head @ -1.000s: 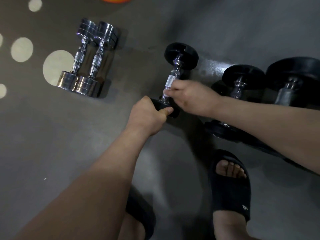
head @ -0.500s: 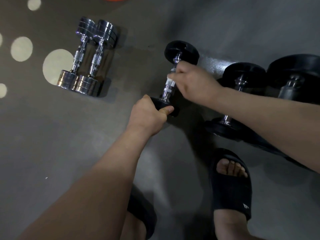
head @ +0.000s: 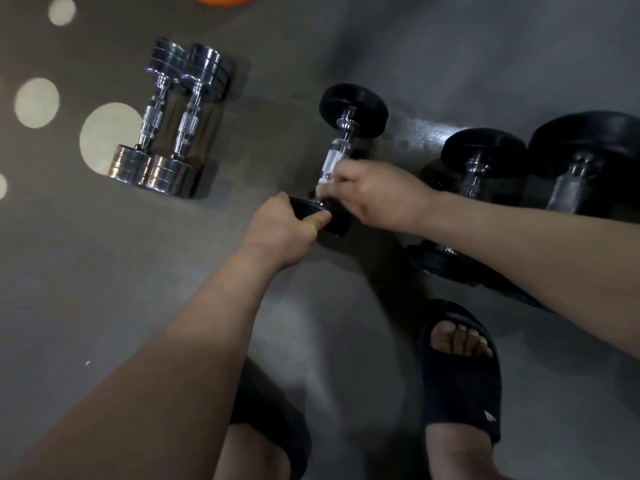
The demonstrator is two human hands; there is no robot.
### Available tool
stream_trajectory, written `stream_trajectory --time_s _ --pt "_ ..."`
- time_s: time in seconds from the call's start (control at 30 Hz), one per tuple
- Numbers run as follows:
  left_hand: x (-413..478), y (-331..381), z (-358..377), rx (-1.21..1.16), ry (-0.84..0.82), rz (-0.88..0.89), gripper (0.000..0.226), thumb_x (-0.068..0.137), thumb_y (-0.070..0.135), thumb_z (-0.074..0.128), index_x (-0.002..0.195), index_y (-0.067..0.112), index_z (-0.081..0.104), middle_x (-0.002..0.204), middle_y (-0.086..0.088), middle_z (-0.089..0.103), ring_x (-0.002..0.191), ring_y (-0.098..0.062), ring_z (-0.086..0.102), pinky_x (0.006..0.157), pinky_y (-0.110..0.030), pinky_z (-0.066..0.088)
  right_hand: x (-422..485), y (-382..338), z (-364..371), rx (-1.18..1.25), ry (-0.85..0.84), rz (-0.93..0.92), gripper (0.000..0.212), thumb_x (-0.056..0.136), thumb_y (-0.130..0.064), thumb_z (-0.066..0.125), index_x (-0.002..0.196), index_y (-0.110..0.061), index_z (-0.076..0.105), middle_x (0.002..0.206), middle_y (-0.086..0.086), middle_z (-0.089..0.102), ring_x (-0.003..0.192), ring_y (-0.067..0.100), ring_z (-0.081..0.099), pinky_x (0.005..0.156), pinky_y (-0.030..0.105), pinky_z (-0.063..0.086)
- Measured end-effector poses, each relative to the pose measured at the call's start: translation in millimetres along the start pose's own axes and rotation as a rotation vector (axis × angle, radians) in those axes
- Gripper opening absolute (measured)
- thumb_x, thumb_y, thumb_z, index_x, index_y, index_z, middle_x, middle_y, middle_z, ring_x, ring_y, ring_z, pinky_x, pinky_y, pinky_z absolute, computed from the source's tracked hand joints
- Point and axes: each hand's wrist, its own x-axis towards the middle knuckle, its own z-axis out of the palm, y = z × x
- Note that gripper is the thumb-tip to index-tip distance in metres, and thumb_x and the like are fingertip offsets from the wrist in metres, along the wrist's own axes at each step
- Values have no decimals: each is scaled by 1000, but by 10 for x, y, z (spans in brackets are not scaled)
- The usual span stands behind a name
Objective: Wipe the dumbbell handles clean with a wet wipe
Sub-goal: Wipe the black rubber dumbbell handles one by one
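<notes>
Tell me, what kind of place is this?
Probably a gym or home workout corner: a pair of shiny chrome dumbbells on the grey floor, a black-plated, chrome-handled dumbbell being held, and bigger black dumbbells beside it.

Gym: 2 chrome dumbbells [head: 166, 123] and black dumbbells [head: 353, 109] on grey floor [head: 104, 271]

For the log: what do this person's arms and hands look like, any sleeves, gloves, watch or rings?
The left forearm and right forearm are bare to the frame edge, no sleeve in view. The left hand and right hand are ungloved; no watch, band or ring shows on wrists or visible fingers. Dim light could hide a thin ring.
</notes>
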Motion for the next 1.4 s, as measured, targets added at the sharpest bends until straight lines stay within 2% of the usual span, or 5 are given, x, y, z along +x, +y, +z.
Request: stream_trajectory --time_s 0.17,0.57,0.87,1.0,1.4 --pt "41 -38 -91 -56 -18 -14 38 89 40 75 111 10 68 103 -9 70 95 -26 65 80 -32 50 166 163 18 -20 223 315 29 95 -17 52 113 -5 72 92 16 60 72 36 62 59 44 55" --pt "-3 -42 -186 65 247 -13 48 88 38 76 124 9 66 118 -10 71 112 -28 65 92 -33 50 251 50 113 -4 159 176 23 93 -11 57 109 -4 72 89 15 61 68 36 60 54 40 52" --pt "20 14 -240 132 52 10 44 80 57 74 95 16 78 87 -8 75 91 -26 71 75 -32 54 352 131 115 -54 197 254 25 94 -14 54 111 -5 71 91 15 60 68 36 59 54 40 52" --pt "31 -21 -195 163 74 26 36 84 46 77 105 16 77 97 -6 76 98 -26 70 85 -34 55 282 43 83 -4 22 -1 27 94 -13 56 114 -7 72 90 14 62 68 33 61 52 33 48" --pt "63 -50 -198 191 74 33 38 86 44 75 112 16 75 104 -8 75 102 -27 68 78 -27 47 331 130 85 8 61 -14 31 96 -23 50 113 -12 74 91 13 62 68 35 63 54 41 54"
